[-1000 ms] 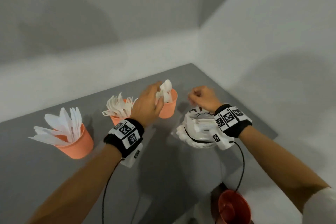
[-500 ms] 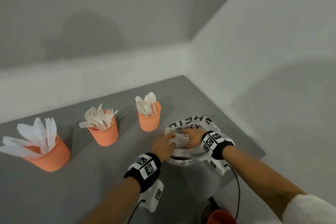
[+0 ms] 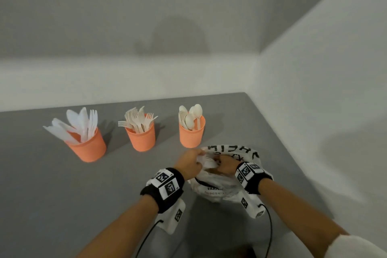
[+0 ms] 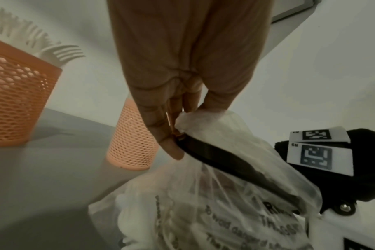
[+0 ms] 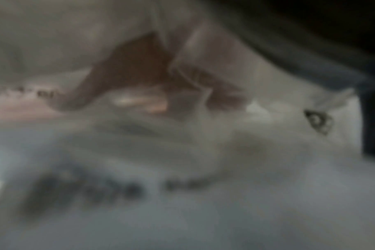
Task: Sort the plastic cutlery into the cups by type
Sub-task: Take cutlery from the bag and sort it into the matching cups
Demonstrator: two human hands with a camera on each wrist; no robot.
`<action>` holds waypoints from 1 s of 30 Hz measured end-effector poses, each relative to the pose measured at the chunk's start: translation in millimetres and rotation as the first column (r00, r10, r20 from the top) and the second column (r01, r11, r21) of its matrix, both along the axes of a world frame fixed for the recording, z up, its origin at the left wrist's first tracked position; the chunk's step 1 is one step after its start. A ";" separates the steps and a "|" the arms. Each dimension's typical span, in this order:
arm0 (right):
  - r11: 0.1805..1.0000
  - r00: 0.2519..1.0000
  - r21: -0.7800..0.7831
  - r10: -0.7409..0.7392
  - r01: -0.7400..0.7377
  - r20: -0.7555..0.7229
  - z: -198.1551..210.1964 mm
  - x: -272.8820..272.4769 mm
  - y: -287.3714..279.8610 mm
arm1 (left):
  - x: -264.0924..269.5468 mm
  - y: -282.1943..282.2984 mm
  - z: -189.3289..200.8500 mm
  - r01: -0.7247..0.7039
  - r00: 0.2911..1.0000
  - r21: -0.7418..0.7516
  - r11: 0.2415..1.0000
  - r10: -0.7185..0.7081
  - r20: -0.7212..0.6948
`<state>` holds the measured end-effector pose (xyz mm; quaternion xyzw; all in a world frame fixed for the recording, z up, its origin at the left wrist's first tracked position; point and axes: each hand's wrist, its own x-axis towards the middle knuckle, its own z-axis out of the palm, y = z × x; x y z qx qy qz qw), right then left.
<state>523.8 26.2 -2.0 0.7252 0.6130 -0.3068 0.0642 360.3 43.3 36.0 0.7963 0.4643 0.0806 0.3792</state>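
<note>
Three orange mesh cups stand in a row on the grey table: the knife cup [image 3: 88, 148] at left, the fork cup [image 3: 142, 139] in the middle, the spoon cup [image 3: 191, 135] at right. A white printed plastic bag [image 3: 217, 189] lies in front of the spoon cup. My left hand [image 3: 199, 159] pinches the bag's rim, thumb and fingers closed on the plastic [image 4: 178, 135]. My right hand [image 3: 222, 163] reaches into the bag's mouth. Its fingers [image 5: 135, 76] show only as a blur among white plastic, and what they touch is hidden.
White walls meet in a corner behind and right of the table [image 3: 52, 195]. The table's right edge runs just past the bag. In the left wrist view the fork cup [image 4: 15, 101] and spoon cup [image 4: 131, 140] stand just beyond my hand. Cables trail from both wristbands.
My left hand left the spoon cup, came back to the bag and took hold of its rim. My right hand dropped from above the bag into its opening.
</note>
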 end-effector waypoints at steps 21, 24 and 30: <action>0.982 0.987 0.171 -0.055 0.081 -0.154 15.4 4.9 -18.4 | -2.0 11.4 6.4 -0.049 0.999 -0.010 0.999 0.049 -0.005; 0.967 0.973 0.214 -0.091 0.137 -0.213 15.9 6.0 -21.2 | -1.0 12.6 6.1 -0.063 0.998 -0.020 0.998 0.063 0.011; 0.934 0.932 0.273 -0.129 0.228 -0.338 21.6 3.8 -27.7 | 1.8 14.1 5.4 -0.087 0.995 -0.025 0.996 0.088 0.046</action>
